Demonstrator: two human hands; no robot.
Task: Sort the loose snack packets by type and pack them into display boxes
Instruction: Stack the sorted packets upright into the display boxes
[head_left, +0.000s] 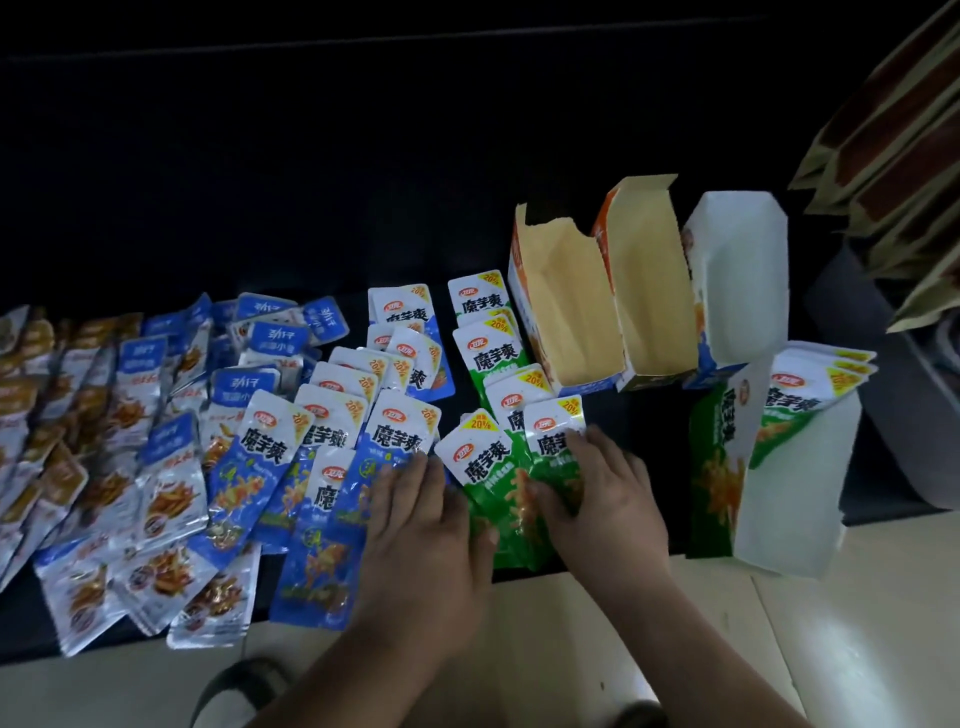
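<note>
Two hands are down flat on the spread, side by side but not touching. The left hand (421, 525) lies with straight fingers on the blue packets (270, 452), and the right hand (608, 493) presses spread fingers onto the green packets (493, 462). Neither is clamped on anything. It looks like they're parting blue from green right at the seam, squaring the green pile for a scoop.

Both colours read 魔芋爽 in bold, with a red 卫龙 oval above and a yellow 20% badge at the corner.

Just right of the right hand, the green display box (717, 467) lies open with matching packets already inside, so that's surely this pile's home. Beyond, three empty boxes (649, 291) stand open-topped, presumably one per remaining type.

Far left are silver fish-snack packets (166, 499), their blue headers reading 劲仔 upside down. The brownish packets (31, 374) at the edge are too dim to read.
</note>
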